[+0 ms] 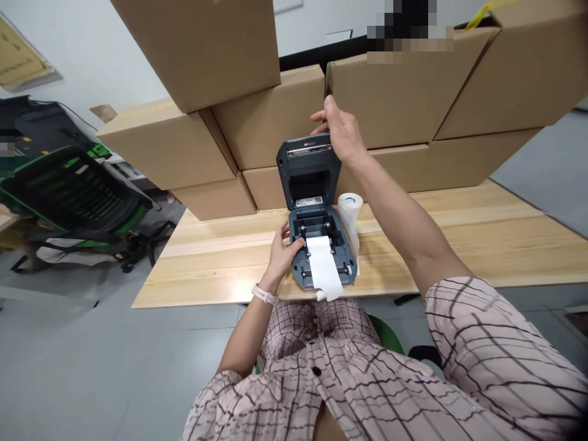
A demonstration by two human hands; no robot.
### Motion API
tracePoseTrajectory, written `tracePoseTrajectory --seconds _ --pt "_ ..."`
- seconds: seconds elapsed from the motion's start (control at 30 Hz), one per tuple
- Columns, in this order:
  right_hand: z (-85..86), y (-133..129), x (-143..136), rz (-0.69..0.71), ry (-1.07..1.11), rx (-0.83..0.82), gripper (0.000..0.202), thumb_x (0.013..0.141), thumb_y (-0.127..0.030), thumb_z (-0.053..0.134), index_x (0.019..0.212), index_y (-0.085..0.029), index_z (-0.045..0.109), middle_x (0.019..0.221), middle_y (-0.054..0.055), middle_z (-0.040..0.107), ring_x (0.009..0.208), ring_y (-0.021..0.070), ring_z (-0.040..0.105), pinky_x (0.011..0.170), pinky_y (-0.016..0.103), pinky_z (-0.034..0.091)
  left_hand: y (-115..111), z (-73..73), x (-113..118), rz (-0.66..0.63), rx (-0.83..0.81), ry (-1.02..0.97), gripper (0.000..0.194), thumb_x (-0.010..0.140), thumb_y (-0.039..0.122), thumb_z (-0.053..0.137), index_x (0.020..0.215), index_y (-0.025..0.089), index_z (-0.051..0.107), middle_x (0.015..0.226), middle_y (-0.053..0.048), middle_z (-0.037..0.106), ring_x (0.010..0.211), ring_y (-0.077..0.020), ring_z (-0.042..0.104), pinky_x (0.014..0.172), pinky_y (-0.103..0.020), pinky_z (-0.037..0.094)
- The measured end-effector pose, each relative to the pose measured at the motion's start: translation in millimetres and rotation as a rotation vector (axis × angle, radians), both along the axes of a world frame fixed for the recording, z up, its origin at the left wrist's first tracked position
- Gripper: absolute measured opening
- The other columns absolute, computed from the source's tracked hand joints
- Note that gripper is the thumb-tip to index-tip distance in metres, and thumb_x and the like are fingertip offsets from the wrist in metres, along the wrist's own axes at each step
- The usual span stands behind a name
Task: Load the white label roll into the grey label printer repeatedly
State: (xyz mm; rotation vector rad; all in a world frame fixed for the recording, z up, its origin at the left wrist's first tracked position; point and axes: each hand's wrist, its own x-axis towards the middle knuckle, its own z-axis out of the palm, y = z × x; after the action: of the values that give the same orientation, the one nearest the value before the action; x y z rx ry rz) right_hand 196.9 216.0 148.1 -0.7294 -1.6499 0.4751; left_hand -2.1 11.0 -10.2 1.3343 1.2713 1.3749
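A dark grey label printer lies on the wooden table with its lid raised. A strip of white label paper runs down its middle and hangs over the front edge, its end curled. At the printer's left side, my left hand grips the body, thumb on the rim and fingers along the outside. My right hand is at the top right corner of the lid, holding it; some of its fingers are behind the lid. Right of the printer stands a white paper roll with a loose length trailing down.
Cardboard boxes are stacked along the back of the wooden table. One upper box sits higher at the left. A black and green mesh chair stands on the floor to the left, with part of a person beside it.
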Motion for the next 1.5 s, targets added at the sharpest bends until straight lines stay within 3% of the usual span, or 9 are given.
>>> tracePoseTrajectory --seconds 0.13,0.3,0.43,0.57,0.77,0.97,1.13,1.33,1.5 --pt "6.4 -5 5 -0.026 -0.107 0.100 0.080 0.101 -0.089 0.030 0.103 -0.022 0.074 0.093 0.005 0.073 0.108 0.0287 0.074 0.107 0.056 0.053 3 5.1 0 -0.048 -0.059 0.013 0.082 0.073 0.033 0.087 0.149 0.023 0.058 0.149 -0.016 0.068 0.129 -0.0290 0.065 0.114 -0.049 0.050" --pt "-10.3 -86 14 -0.208 -0.238 0.275 0.054 0.113 -0.066 0.035 0.102 -0.026 0.070 0.110 0.009 0.073 0.113 0.0287 0.070 0.110 0.052 0.052 0 11.0 1 -0.049 -0.071 0.011 0.082 0.073 0.034 0.087 0.149 0.020 0.059 0.149 -0.018 0.068 0.128 -0.0301 0.065 0.109 -0.047 0.053" --pt "-60.5 -138 20 0.142 -0.769 0.101 0.040 0.113 -0.046 0.037 0.083 -0.026 0.057 0.078 0.003 0.067 0.074 0.0222 0.064 0.089 0.045 0.057 -1 9.4 3 -0.025 -0.050 -0.002 0.077 0.073 0.031 0.086 0.146 0.022 0.062 0.148 -0.016 0.069 0.124 -0.0284 0.067 0.107 -0.046 0.054" --pt "-101.0 -140 14 0.341 -0.923 0.030 0.027 0.108 -0.033 0.043 0.083 -0.028 0.050 0.068 -0.001 0.065 0.069 0.0220 0.065 0.107 0.052 0.052 0 4.7 3 -0.009 -0.065 0.004 0.078 0.072 0.031 0.085 0.146 0.022 0.063 0.149 -0.017 0.068 0.123 -0.0293 0.069 0.099 -0.043 0.057" --pt "-107.9 -132 13 0.502 -0.983 -0.028 0.016 0.104 -0.026 0.048 0.108 -0.026 0.064 0.082 -0.001 0.077 0.081 0.0226 0.076 0.116 0.056 0.048 3 1.6 -4 -0.072 -0.037 0.073 0.089 0.077 0.028 0.077 0.162 0.023 0.049 0.148 -0.016 0.072 0.124 -0.0299 0.072 0.106 -0.046 0.056" --pt "-88.9 -135 30 0.676 -0.840 -0.172 0.040 0.104 -0.040 0.061 0.140 -0.026 0.069 0.117 0.006 0.081 0.108 0.0238 0.076 0.100 0.043 0.059 4 3.1 -12 -0.125 -0.005 0.185 0.092 0.077 0.020 0.067 0.167 0.025 0.044 0.141 -0.012 0.077 0.115 -0.0283 0.076 0.106 -0.045 0.056" --pt "-81.4 -154 95 0.835 -0.457 -0.210 0.051 0.102 -0.056 0.069 0.147 -0.032 0.067 0.117 0.006 0.081 0.100 0.0213 0.078 0.083 0.036 0.064 -2 0.0 -7 -0.073 0.015 0.169 0.086 0.081 0.020 0.066 0.165 0.028 0.048 0.148 -0.011 0.073 0.118 -0.0274 0.075 0.105 -0.042 0.057" --pt "-131.0 -184 179 0.617 -0.219 -0.444 0.041 0.093 -0.055 0.080 0.130 -0.038 0.078 0.110 0.009 0.082 0.099 0.0270 0.079 0.083 0.043 0.065 -5 0.7 -3 -0.027 -0.012 0.221 0.078 0.084 0.019 0.064 0.161 0.026 0.054 0.149 -0.010 0.072 0.123 -0.0287 0.073 0.109 -0.043 0.056" --pt "-164.2 -186 187 0.361 -0.082 -0.934 0.065 0.082 -0.056 0.090 0.142 -0.036 0.071 0.133 0.011 0.078 0.122 0.0330 0.075 0.103 0.050 0.061 -4 -1.8 -5 -0.044 -0.024 0.316 0.078 0.089 0.017 0.059 0.166 0.023 0.046 0.150 -0.011 0.070 0.132 -0.0283 0.070 0.114 -0.043 0.054"
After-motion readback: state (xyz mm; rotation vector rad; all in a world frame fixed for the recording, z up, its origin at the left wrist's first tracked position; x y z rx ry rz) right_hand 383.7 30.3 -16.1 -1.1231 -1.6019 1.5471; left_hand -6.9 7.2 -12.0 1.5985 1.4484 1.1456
